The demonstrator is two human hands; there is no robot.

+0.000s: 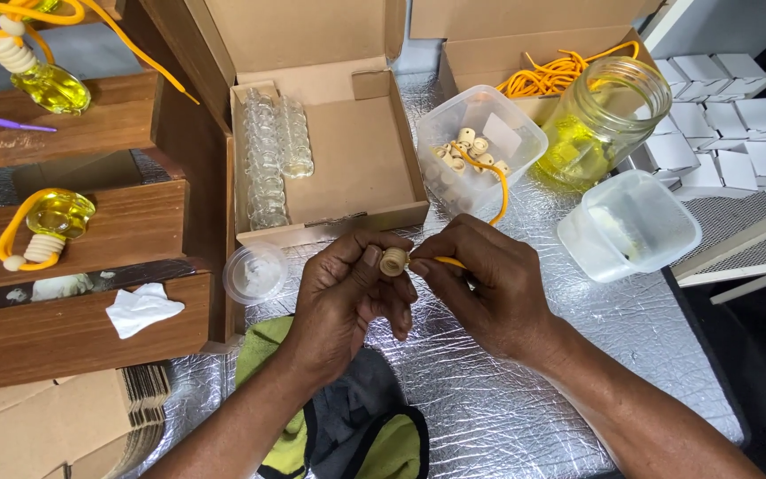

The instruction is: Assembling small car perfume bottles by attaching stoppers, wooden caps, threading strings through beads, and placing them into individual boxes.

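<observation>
Threading a yellow cord [476,191] into a small wooden cap [393,261], held above the foil-covered worktop [525,390] just in front of the open cardboard box [347,151]. Best done with the cap kept steady, hole facing the cord tip, and the cord pinched close to its end so it stays stiff while pushed through.

Left hand [347,297] curled, palm turned inward, thumb and forefinger clenched around the cap, remaining fingers folded beneath. Right hand [485,284] arched from the other side, fingertips nipping the cord right beside the cap, knuckles up, wrist angled in from the lower right. Both forearms converging toward the centre of the view.

Cord looping upward from the right hand's grip into a clear plastic tub [480,142] holding more wooden caps. Nearby: a glass jar of yellow liquid [600,124], 2 rows of small empty glass bottles [272,155] in the box, a lidded plastic container [631,226], a green and grey cloth [347,435] beneath the wrists.
</observation>
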